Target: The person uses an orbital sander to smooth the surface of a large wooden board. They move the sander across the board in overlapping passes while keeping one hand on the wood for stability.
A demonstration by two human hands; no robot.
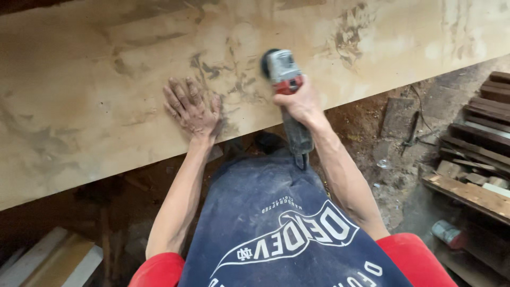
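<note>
On the board (106, 95), my left hand (191, 109) lies flat and spread; my right hand (300, 103) clamps the grinder (284, 74), likely heavy and stiff, gripped mid-body.

This is a rough woodworking workshop. A broad pale wooden slab (106, 95), dusty and marked with darker smears, serves as the surface and fills the upper part of the view. A handheld power sander (284, 79) with a grey and red body rests on it near its lower edge. Beneath the surface lies a bare dirt floor (382, 159) scattered with debris. Dark planks (486, 122) are stacked at the right, with offcuts of lighter wood (467, 194) beside them, and pale boards (48, 260) lie at the lower left. A dust-coated dark apron (265, 212) completes the signs.
</note>
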